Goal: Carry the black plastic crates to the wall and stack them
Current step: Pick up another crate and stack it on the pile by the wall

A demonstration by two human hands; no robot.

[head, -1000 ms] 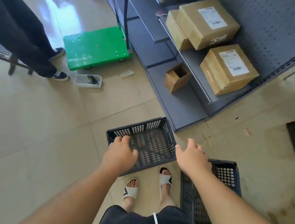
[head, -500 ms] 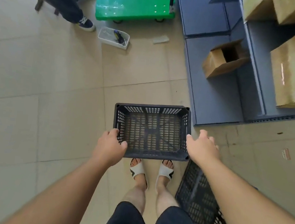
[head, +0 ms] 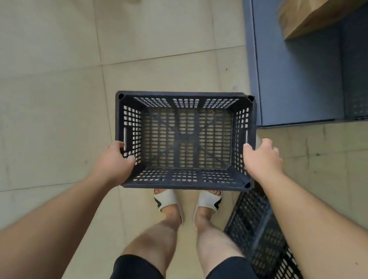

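Floor: beige tiles point(head: 44, 105) all round; no wall or stack in shot, so I can't call the drop spot.
Crate: black crate point(head: 185, 139) is up off the tiles, empty, open side up, roughly level, covering the toes of the slippers point(head: 167, 200).
L hand: left hand point(head: 113, 163) grips the crate's left wall at the near corner. Thumb inside, fingers curled round the outside by the handle slot. Looks firm.
R hand: right hand point(head: 262, 159) is on the crate's right wall, abt mid-length. Thumb on the rim, fingers down the outside w/ tips hidden, so can't tell how deep that hold is.
Risk, twist: grips aren't opposite each other, so I'd expect the far-left corner to dip once walking.
Risk, trip: second crate point(head: 264, 247) sits on the floor just right of the held one, by the right leg. Easy to clip, esp. w/ feet hidden.
Risk, knock: grey shelf base point(head: 299, 83) is near the crate's far-right corner; a rightward swing could bang it.
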